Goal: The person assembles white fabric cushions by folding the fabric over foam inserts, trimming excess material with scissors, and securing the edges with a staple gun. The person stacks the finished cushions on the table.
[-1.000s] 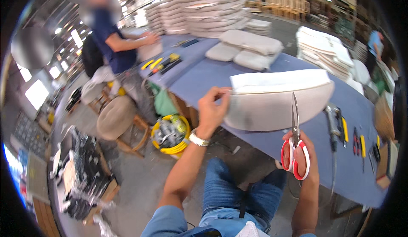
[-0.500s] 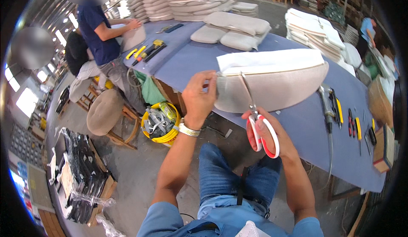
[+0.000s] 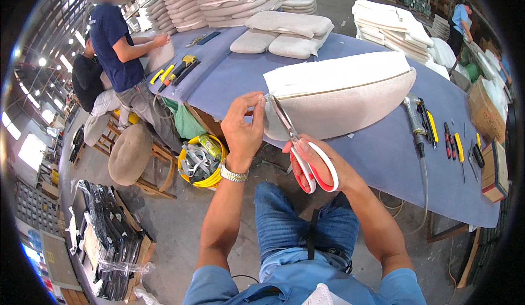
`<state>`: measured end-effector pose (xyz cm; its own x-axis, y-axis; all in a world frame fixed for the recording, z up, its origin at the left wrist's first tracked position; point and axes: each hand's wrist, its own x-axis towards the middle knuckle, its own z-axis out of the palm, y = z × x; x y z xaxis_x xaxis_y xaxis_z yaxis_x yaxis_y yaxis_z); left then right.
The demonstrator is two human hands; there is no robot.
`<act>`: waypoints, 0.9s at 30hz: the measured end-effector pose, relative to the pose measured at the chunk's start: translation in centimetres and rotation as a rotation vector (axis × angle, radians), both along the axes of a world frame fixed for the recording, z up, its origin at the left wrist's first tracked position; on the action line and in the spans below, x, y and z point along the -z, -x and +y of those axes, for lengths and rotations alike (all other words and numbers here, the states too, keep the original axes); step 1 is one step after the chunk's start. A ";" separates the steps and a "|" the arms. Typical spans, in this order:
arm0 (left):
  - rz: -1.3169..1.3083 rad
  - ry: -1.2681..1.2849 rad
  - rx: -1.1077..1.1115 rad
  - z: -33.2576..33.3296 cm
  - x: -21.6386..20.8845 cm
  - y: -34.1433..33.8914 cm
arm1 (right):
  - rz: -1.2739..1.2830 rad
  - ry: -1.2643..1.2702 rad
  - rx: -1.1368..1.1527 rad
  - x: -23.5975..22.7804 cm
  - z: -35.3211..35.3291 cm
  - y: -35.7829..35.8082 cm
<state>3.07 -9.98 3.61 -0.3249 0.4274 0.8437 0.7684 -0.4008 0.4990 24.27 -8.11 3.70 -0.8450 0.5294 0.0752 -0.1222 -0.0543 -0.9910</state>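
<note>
A grey upholstered cushion [image 3: 342, 105] with a curved side and white fabric [image 3: 333, 74] along its top lies at the table's near edge. My left hand [image 3: 243, 127] is pinched at the cushion's left corner, thumb and forefinger together; whatever is between the fingertips is too small to make out. My right hand [image 3: 350, 176] is closed round the red and white handles of a pair of scissors [image 3: 286, 118]. The blades point up and left across the cushion's front, with their tips close to my left fingertips.
Cushions [image 3: 287, 25] sit farther back on the blue table [image 3: 208, 80]. Right of the work lie a corded air tool [image 3: 414, 120], yellow-handled cutters [image 3: 431, 127] and screwdrivers. A yellow bucket [image 3: 205, 182] stands below left, beside a round-seated stool [image 3: 130, 154]. A co-worker [image 3: 115, 53] stands at left.
The scissors have moved left, and their tips are now close to my left fingertips at the cushion's corner. My left hand keeps its pinch. The whole view has shifted slightly.
</note>
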 end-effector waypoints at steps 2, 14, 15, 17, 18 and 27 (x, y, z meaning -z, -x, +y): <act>-0.071 0.027 0.019 -0.2 0.0 0.0 | 0.012 0.003 -0.007 0.3 0.1 0.4; 0.100 -0.088 -0.041 -0.3 0.4 -0.7 | 0.171 0.311 -0.010 -0.3 -1.7 1.7; 0.137 -0.110 -0.053 -0.2 0.5 -0.7 | 0.193 0.354 0.001 -0.3 -1.9 1.8; 0.163 -0.120 -0.079 -0.1 0.8 -0.8 | 0.202 0.323 0.025 0.4 -2.2 2.3; 0.175 -0.123 -0.095 -0.2 0.9 -0.7 | 0.204 0.309 0.035 0.8 -2.2 2.5; 0.209 -0.170 -0.069 0.2 1.0 -0.6 | 0.133 0.156 0.036 0.9 -1.8 1.4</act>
